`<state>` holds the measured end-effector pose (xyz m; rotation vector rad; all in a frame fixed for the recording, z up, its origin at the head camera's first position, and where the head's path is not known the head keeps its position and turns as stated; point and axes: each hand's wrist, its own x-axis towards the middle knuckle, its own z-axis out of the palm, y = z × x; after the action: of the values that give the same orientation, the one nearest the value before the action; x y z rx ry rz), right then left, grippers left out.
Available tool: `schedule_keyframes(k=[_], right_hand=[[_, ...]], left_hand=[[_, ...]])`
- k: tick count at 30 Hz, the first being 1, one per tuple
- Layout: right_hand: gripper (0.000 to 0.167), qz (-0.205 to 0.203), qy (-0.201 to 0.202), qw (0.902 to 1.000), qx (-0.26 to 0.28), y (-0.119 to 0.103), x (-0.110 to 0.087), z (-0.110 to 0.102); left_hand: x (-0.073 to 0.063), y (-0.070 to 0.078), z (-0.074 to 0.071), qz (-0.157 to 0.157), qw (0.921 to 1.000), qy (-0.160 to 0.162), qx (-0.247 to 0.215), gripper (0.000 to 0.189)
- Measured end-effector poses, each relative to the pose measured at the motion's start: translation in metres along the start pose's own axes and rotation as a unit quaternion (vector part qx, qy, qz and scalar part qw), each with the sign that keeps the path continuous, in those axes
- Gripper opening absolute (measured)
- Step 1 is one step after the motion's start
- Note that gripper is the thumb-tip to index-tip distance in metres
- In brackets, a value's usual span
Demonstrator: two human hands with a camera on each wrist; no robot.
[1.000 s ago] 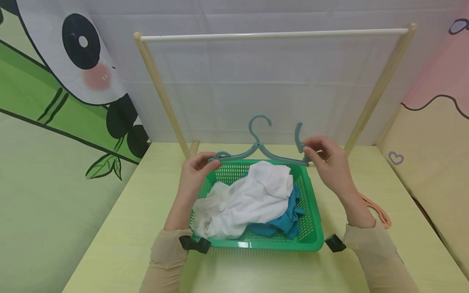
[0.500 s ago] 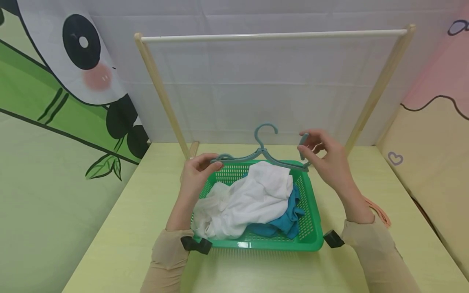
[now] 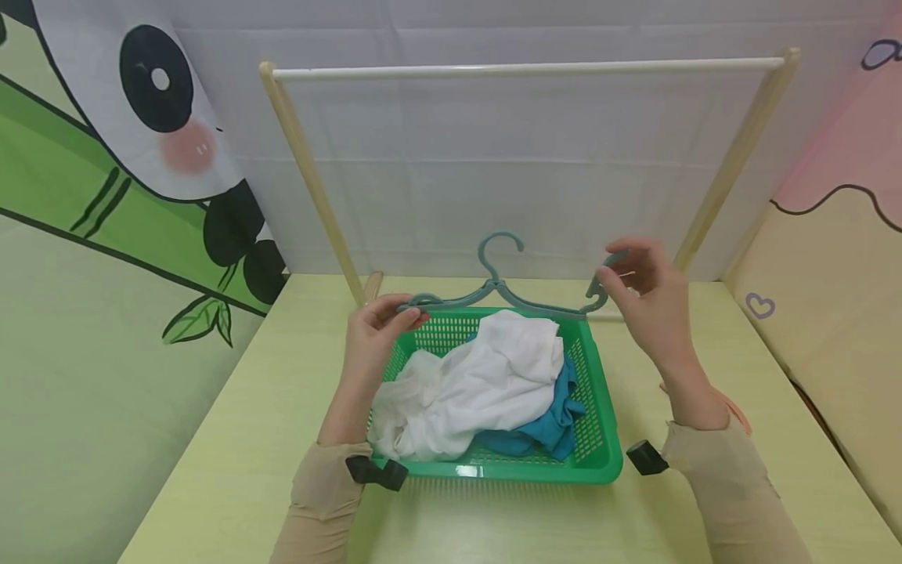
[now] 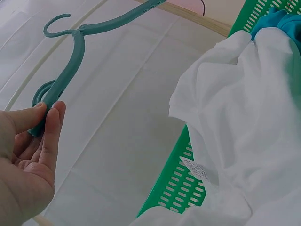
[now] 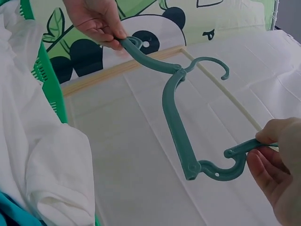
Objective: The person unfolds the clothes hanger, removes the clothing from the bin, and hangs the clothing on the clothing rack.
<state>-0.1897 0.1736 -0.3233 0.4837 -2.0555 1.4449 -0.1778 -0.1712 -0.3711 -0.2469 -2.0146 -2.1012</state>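
A teal folding clothes hanger (image 3: 543, 307) is held up over the far rim of the green basket, its hook upward. My left hand (image 3: 373, 329) pinches its left end between thumb and fingers, beside a small curved loop (image 4: 41, 92). With thumb and fingertips, my right hand (image 3: 651, 313) pinches the outer tip of the jointed end section (image 5: 230, 175). That section bends out and up from the right arm of the hanger in the right wrist view. White cloth (image 3: 486, 384) with a printed label and blue cloth (image 3: 557, 427) lie bunched in the green basket (image 3: 528, 471).
A rack with a white rail (image 3: 521, 71) and wooden posts (image 3: 313, 168) stands behind the basket. An orange strip-like thing (image 3: 736, 413) lies on the table (image 3: 232, 439), partly behind my right wrist. Printed fabric walls (image 3: 451, 211) enclose the back and sides.
My right hand has moved outward to the right and slightly up, swinging the hanger's end section away from its arm. The left hand keeps its hold; the hanger dipped, then rose again.
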Motion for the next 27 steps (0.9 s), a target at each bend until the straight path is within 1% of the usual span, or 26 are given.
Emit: schedule_keyframes(k=[2, 5, 8, 10, 12, 13, 14, 15, 17, 18, 19, 20, 21, 23, 27], right_hand=[[0.030, 0.014, 0.012, 0.9987, 0.047, 0.001, 0.001, -0.003], [0.027, 0.025, 0.025, 0.9922, 0.120, 0.003, 0.001, -0.007], [0.022, 0.037, 0.041, 0.9803, 0.190, 0.008, 0.001, -0.011], [0.019, 0.052, 0.053, 0.9697, 0.233, 0.011, 0.001, -0.014], [0.018, 0.062, 0.061, 0.9616, 0.260, 0.015, 0.000, -0.016], [0.017, 0.065, 0.063, 0.9635, 0.252, 0.016, 0.000, -0.017], [0.016, 0.061, 0.061, 0.9702, 0.227, 0.018, -0.001, -0.018], [0.015, 0.052, 0.056, 0.9792, 0.188, 0.020, -0.002, -0.020], [0.014, 0.021, 0.048, 0.9954, 0.081, 0.025, -0.003, -0.022], [0.014, -0.001, 0.045, 0.9988, 0.017, 0.027, -0.004, -0.023], [0.015, -0.025, 0.043, 0.9980, -0.038, 0.029, -0.004, -0.024], [0.017, -0.051, 0.043, 0.9942, -0.084, 0.031, -0.004, -0.025], [0.019, -0.074, 0.041, 0.9897, -0.115, 0.032, -0.004, -0.026], [0.023, -0.125, 0.036, 0.9787, -0.159, 0.034, -0.004, -0.027], [0.024, -0.208, 0.016, 0.9557, -0.208, 0.032, -0.003, -0.028]], left_hand=[[0.000, 0.000, -0.001, -0.002, 0.9998, 0.008, -0.015, 0.016], [0.000, 0.001, -0.002, -0.004, 0.9996, 0.018, -0.021, 0.015], [0.000, 0.001, -0.002, -0.007, 0.9992, 0.030, -0.024, 0.016], [0.001, 0.001, -0.002, -0.008, 0.9988, 0.038, -0.030, 0.016], [0.001, 0.001, -0.001, -0.008, 0.9983, 0.044, -0.038, 0.015], [0.001, 0.001, -0.001, -0.008, 0.9982, 0.045, -0.038, 0.014], [0.002, 0.001, -0.001, -0.008, 0.9983, 0.045, -0.038, 0.014], [0.002, 0.001, -0.001, -0.007, 0.9982, 0.045, -0.038, 0.014], [0.002, 0.000, -0.001, -0.006, 0.9983, 0.046, -0.036, 0.014], [0.002, 0.000, -0.001, -0.005, 0.9983, 0.046, -0.034, 0.014], [0.002, 0.000, -0.001, -0.005, 0.9984, 0.046, -0.031, 0.015], [0.003, 0.000, -0.001, -0.005, 0.9984, 0.047, -0.030, 0.015], [0.002, 0.000, -0.001, -0.005, 0.9985, 0.047, -0.029, 0.015], [0.002, 0.000, -0.001, -0.004, 0.9986, 0.046, -0.027, 0.016], [0.002, 0.000, -0.001, -0.001, 0.9988, 0.042, -0.023, 0.015]])
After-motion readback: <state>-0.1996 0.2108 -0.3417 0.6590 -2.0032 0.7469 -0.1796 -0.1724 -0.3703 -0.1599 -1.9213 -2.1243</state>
